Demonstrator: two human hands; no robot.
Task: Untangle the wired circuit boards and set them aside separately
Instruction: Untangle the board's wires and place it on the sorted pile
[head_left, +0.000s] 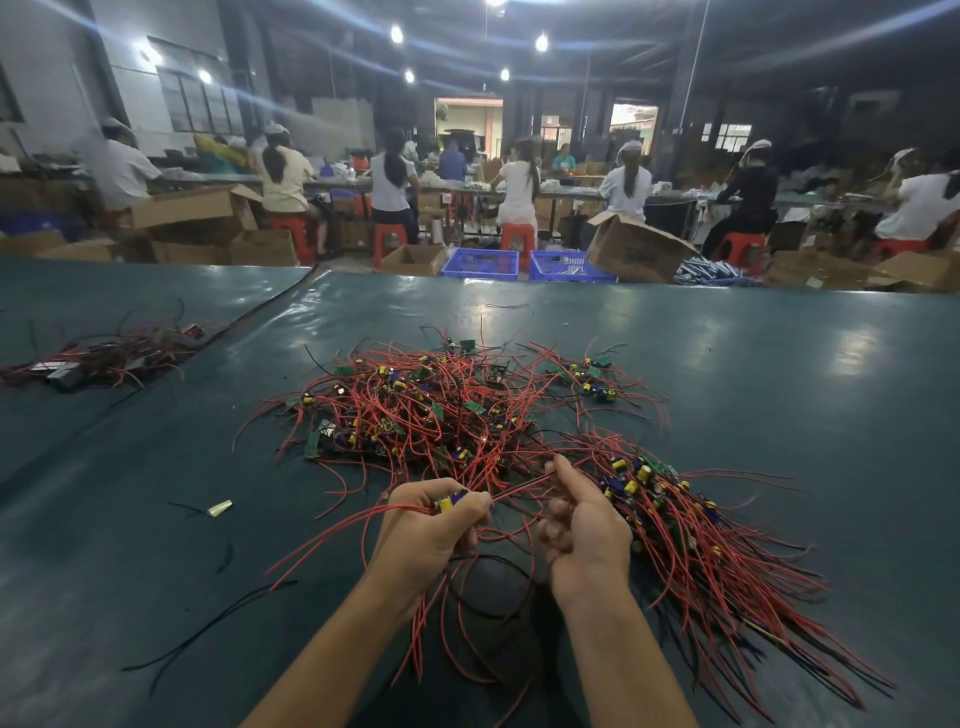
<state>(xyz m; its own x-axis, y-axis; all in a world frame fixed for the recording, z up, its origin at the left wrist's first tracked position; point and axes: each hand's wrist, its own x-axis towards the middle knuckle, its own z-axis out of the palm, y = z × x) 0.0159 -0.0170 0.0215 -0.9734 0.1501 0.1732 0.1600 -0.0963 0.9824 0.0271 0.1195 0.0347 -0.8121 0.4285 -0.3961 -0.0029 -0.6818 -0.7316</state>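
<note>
A tangled heap of small circuit boards with red wires (441, 410) lies on the dark green table (753, 364) ahead of me. My left hand (431, 535) is closed around one wired circuit board (451, 503) with yellow and blue parts, its red wires trailing down and left. My right hand (582, 525) pinches red wires running toward the heap. To the right of that hand lies a separate, straighter bundle of wired boards (691, 525), its wires fanning toward the near right.
Another pile of red and black wired parts (98, 353) rests at the far left. A small pale scrap (220, 508) and loose black wires (208, 629) lie near left. Beyond the table's far edge are blue crates (480, 262), cardboard boxes and seated workers.
</note>
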